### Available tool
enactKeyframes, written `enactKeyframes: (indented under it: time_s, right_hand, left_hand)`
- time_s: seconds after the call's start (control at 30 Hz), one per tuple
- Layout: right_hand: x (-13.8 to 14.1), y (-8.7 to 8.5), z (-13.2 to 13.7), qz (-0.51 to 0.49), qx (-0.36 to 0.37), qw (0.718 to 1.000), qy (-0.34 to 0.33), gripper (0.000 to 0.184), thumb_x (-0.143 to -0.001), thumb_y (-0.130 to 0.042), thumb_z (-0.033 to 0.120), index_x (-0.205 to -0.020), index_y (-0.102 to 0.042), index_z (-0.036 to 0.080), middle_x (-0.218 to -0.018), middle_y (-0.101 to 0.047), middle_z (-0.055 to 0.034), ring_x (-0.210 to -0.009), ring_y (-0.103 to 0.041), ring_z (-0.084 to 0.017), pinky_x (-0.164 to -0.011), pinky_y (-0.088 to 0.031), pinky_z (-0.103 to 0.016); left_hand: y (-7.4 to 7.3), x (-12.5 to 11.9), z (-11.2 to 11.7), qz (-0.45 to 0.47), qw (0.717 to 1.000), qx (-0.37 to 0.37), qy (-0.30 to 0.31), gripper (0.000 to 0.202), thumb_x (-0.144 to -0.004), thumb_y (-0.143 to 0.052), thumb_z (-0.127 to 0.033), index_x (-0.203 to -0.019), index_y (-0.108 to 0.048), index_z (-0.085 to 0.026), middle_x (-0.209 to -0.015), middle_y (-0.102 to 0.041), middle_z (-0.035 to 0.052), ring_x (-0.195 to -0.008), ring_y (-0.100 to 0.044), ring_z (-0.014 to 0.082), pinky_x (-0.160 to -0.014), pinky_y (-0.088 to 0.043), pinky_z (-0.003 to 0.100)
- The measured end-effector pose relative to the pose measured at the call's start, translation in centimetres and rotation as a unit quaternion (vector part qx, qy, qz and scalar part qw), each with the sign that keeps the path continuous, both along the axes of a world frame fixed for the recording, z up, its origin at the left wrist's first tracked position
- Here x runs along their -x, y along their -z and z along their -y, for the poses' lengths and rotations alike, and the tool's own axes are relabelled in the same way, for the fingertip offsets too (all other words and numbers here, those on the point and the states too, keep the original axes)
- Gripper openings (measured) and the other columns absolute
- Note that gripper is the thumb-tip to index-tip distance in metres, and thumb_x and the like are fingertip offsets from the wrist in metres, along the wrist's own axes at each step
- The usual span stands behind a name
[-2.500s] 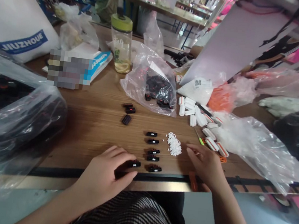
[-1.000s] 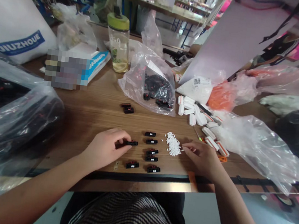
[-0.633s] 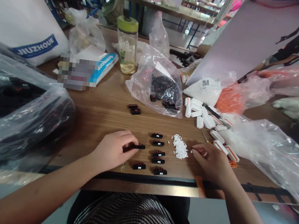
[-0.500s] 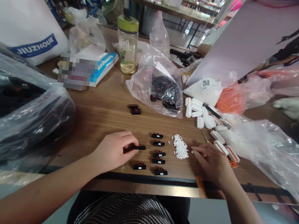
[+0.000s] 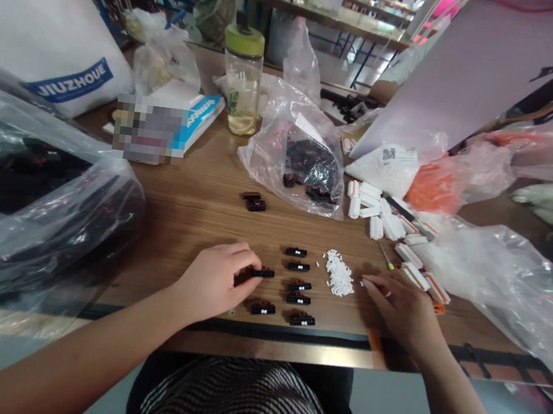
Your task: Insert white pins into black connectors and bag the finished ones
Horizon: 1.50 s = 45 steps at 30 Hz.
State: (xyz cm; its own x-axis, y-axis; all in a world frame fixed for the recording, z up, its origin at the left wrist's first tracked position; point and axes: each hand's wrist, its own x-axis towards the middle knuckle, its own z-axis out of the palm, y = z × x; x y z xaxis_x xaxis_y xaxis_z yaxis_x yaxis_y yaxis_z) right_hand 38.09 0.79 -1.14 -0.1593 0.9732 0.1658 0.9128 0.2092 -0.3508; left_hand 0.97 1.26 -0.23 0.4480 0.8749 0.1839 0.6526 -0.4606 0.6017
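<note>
My left hand (image 5: 220,279) pinches a small black connector (image 5: 265,273) by its left end, between thumb and fingertips, just above or on the table. To the right of the pile of small white plugs (image 5: 339,274), my right hand (image 5: 398,302) has its thumb and index finger together at a single tiny white plug (image 5: 362,283). Several black connectors stand in a column between the hands, among them the top connector (image 5: 296,252), each showing white dots on its front. One more such connector (image 5: 263,308) lies just below my left fingers.
Two black connectors (image 5: 256,205) lie farther back. Behind are a clear bag of black parts (image 5: 312,161), a green-lidded bottle (image 5: 240,88) and white-and-orange pieces (image 5: 390,221). Large plastic bags flank the table, including a left bag (image 5: 29,203). A thin green-tipped tool (image 5: 390,265) lies near my right hand.
The whole view has shifted slightly, so everything sits a little farther right. Both hands keep nearly the same place and grip.
</note>
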Motion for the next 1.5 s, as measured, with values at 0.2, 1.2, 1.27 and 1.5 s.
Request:
enactKeyframes:
  time_s: [0.2,1.2,1.27,1.5]
  right_hand:
    - [0.3,-0.6,-0.2,-0.005,0.05,0.998,0.034,0.021,-0.085,-0.06,0.039,-0.071,-0.066,0.024,-0.071,-0.068,-0.0021,-0.062,-0.061,-0.019,-0.06,-0.045,-0.033]
    - [16.3,-3.6,-0.3,-0.001,-0.058,0.96,-0.276,0.016,-0.096,-0.054,0.019,-0.095,-0.07,0.02,-0.093,-0.071,-0.0021,-0.092,-0.055,-0.02,-0.088,-0.035,-0.04]
    - [16.1,-3.6,-0.1,0.004,-0.074,0.957,-0.28,0.016,-0.095,-0.055,0.019,-0.096,-0.071,0.021,-0.091,-0.072,-0.0019,-0.089,-0.056,-0.02,-0.089,-0.035,-0.04]
    - [16.7,-4.0,-0.2,0.028,-0.047,0.957,-0.285,0.014,-0.089,-0.06,0.019,-0.088,-0.074,0.022,-0.091,-0.07,-0.0037,-0.089,-0.054,-0.021,-0.085,-0.035,-0.04]
  left_hand:
    - [-0.1,-0.1,0.0,-0.005,1.0,0.005,-0.016,0.016,-0.084,-0.067,-0.027,-0.096,-0.061,-0.021,-0.086,-0.064,0.0006,-0.07,-0.058,0.0162,-0.066,-0.047,0.031]
    - [0.3,-0.2,0.1,0.022,0.999,0.002,0.028,0.006,-0.085,-0.069,-0.017,-0.089,-0.066,-0.019,-0.075,-0.06,-0.003,-0.066,-0.054,0.0147,-0.067,-0.04,0.03]
    - [0.3,-0.2,0.1,0.024,0.999,0.001,0.026,0.006,-0.084,-0.069,-0.017,-0.089,-0.066,-0.019,-0.075,-0.06,-0.003,-0.066,-0.053,0.0145,-0.067,-0.04,0.03]
    - [0.3,-0.2,0.1,0.027,0.999,0.002,0.026,0.009,-0.083,-0.07,-0.015,-0.09,-0.067,-0.019,-0.075,-0.06,-0.0026,-0.066,-0.053,0.015,-0.066,-0.039,0.029]
